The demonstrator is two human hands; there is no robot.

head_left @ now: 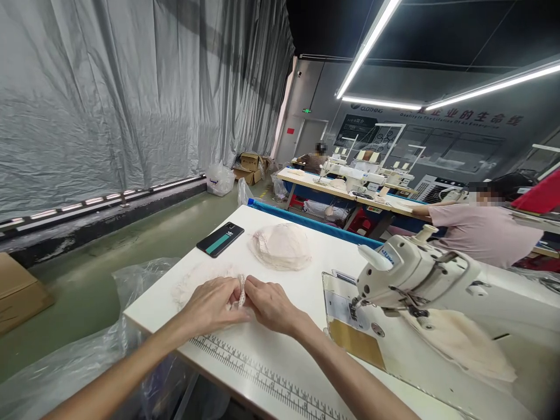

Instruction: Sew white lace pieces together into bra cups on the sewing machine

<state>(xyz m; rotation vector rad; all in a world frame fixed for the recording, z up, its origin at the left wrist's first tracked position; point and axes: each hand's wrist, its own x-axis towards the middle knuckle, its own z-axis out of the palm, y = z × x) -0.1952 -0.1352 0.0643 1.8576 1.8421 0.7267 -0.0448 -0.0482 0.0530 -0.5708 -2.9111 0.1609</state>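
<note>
At the lower centre of the frame, a narrow lace strip was pinched between the left hand and right hand, both grips pressed together on it above the counter. Soft, light and limp it looked; best taken by its edges.

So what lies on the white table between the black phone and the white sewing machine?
In the head view, a rounded pile of cream lace fabric sits between the black phone and the white sewing machine, apart from both.
</note>
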